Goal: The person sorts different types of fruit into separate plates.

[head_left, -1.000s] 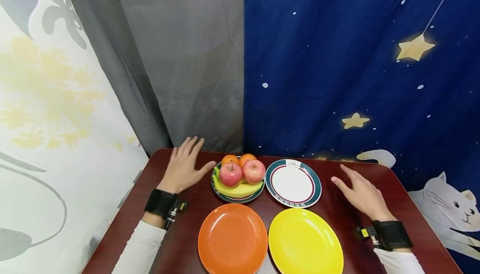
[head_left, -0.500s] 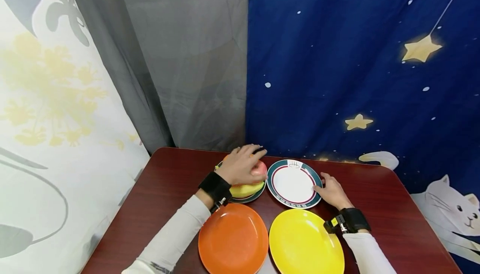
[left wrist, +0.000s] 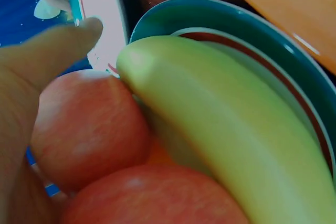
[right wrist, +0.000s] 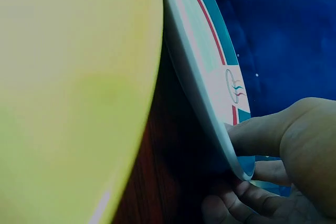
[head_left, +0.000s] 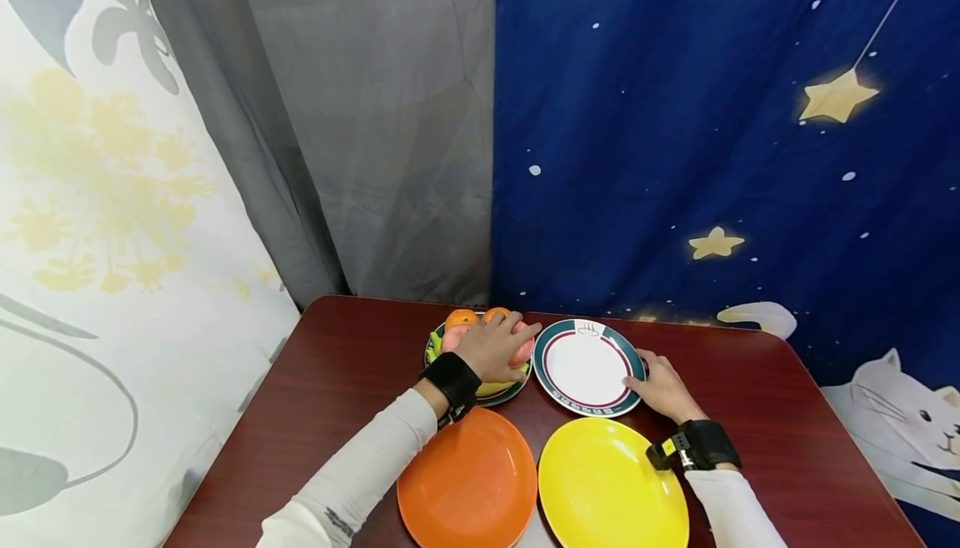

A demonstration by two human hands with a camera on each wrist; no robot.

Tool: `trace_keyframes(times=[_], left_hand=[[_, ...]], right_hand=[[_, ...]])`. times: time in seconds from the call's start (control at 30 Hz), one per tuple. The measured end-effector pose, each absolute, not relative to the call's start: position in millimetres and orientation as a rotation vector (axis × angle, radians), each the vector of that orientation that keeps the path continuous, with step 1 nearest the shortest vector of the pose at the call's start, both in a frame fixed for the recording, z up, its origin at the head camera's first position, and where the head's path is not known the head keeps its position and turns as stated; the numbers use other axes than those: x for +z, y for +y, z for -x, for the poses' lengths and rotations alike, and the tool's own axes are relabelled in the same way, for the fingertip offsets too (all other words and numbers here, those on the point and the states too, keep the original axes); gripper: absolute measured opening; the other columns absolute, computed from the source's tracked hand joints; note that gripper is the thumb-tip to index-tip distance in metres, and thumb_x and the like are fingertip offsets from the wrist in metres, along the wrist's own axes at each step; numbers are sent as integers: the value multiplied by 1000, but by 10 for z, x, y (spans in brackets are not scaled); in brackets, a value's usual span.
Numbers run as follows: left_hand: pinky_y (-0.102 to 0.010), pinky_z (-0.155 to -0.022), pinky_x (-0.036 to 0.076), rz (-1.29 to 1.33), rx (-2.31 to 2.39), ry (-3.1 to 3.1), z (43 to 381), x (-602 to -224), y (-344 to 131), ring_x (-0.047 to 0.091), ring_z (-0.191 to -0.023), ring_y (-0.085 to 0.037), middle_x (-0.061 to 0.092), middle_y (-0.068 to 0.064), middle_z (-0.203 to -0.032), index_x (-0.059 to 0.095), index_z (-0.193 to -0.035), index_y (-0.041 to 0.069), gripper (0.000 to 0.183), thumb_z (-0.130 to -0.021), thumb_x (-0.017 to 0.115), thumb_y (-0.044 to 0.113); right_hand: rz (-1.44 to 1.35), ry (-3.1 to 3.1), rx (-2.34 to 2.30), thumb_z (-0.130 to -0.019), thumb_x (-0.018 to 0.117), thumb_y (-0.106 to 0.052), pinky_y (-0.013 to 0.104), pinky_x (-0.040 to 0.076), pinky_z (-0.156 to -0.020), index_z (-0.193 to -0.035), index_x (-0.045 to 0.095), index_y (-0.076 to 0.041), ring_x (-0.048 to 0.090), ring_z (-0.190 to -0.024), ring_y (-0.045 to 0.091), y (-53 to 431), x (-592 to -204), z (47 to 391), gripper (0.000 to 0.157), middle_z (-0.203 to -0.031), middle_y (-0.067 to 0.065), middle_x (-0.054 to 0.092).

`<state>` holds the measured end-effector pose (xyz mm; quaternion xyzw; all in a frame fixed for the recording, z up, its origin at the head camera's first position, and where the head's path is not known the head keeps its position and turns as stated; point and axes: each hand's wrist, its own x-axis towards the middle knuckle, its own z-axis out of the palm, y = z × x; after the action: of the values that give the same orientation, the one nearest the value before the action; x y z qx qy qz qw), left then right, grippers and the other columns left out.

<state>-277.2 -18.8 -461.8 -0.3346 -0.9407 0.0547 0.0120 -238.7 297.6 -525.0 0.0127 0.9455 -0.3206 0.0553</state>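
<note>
My left hand (head_left: 491,350) reaches over the fruit plate (left wrist: 173,17) and grips the right-hand red apple (left wrist: 86,129), its thumb along one side. A second apple (left wrist: 157,198) touches the first, and a yellow banana (left wrist: 220,119) lies beside them. Two oranges (head_left: 460,318) sit behind the apples. My right hand (head_left: 663,388) pinches the right rim of a white plate with a green border (head_left: 585,366). In the right wrist view its thumb (right wrist: 257,136) is on top of the rim, with fingers beneath. The left fingertips are mostly hidden.
An orange plate (head_left: 467,481) and a yellow plate (head_left: 613,485) lie side by side at the front of the dark red table (head_left: 360,348). A grey curtain (head_left: 375,115) and a blue star-patterned curtain (head_left: 637,132) hang behind the table's back edge.
My left hand has moved right from beside the fruit plate onto the right apple. My right hand has come left and taken hold of the white plate's rim.
</note>
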Motion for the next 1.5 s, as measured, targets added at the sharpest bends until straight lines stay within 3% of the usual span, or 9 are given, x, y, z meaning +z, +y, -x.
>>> trace_keyframes(times=[0.17, 0.3, 0.53, 0.67, 0.83, 0.97, 1.17, 1.5], left_hand=[[-37, -75, 50, 1051, 144, -2836, 2814, -4714, -187, 44, -109, -23, 42, -5, -129, 39, -140, 31, 64, -84, 63, 51], [-34, -69, 50, 1055, 138, -2788, 2832, -4746, -193, 46, -103, -22, 43, -5, -122, 41, -136, 30, 61, -82, 64, 49], [-32, -75, 47, 1087, 78, -2744, 2816, -4635, -162, 44, -103, -22, 43, -6, -125, 41, -137, 27, 64, -82, 65, 51], [-31, -79, 44, 1095, -21, -2663, 2802, -4388, -50, 41, -101, -22, 42, -8, -126, 42, -136, 26, 68, -79, 66, 54], [-28, -69, 42, 1110, -150, -2591, 2789, -4014, 223, 40, -98, -20, 39, -4, -121, 46, -132, 30, 68, -73, 67, 55], [-23, -65, 44, 1159, -251, -2620, 2821, -3936, 552, 42, -97, -17, 37, -3, -121, 47, -128, 31, 64, -71, 68, 51], [-20, -68, 44, 1159, -239, -2715, 2947, -4280, 1001, 41, -97, -15, 42, 1, -119, 46, -127, 32, 66, -70, 70, 53], [-27, -81, 47, 1027, 5, -2903, 3061, -4956, 1132, 43, -108, -18, 42, 2, -127, 42, -135, 37, 73, -71, 73, 57]], right_hand=[[-23, 2878, -986, -92, 59, -20, 55, 37, -95, -141, 24, 11, 44, -110, 43, 2979, -5260, 2382, 67, -132, 34, 32], [-16, 2873, -990, -92, 58, -20, 55, 37, -95, -142, 23, 11, 43, -113, 44, 2975, -5265, 2386, 68, -133, 35, 31], [4, 2891, -984, -92, 59, -21, 57, 36, -95, -141, 25, 11, 42, -113, 45, 2981, -5271, 2350, 68, -132, 35, 32], [-6, 2901, -983, -92, 59, -20, 56, 36, -95, -141, 25, 11, 44, -112, 44, 2996, -5298, 2310, 67, -131, 35, 33], [-22, 2912, -983, -91, 60, -21, 56, 36, -96, -141, 26, 10, 44, -114, 45, 3006, -5320, 2315, 67, -133, 34, 35], [-48, 2910, -1008, -93, 58, -22, 52, 41, -91, -140, 30, 7, 50, -106, 40, 3038, -5337, 2332, 62, -126, 30, 46], [-54, 2953, -1030, -94, 56, -17, 40, 44, -75, -134, 41, 4, 54, -84, 25, 3077, -5354, 2348, 48, -100, 16, 57], [-51, 2965, -1053, -94, 57, -18, 37, 44, -72, -133, 43, 4, 54, -79, 23, 3037, -5329, 2412, 47, -92, 13, 57]])
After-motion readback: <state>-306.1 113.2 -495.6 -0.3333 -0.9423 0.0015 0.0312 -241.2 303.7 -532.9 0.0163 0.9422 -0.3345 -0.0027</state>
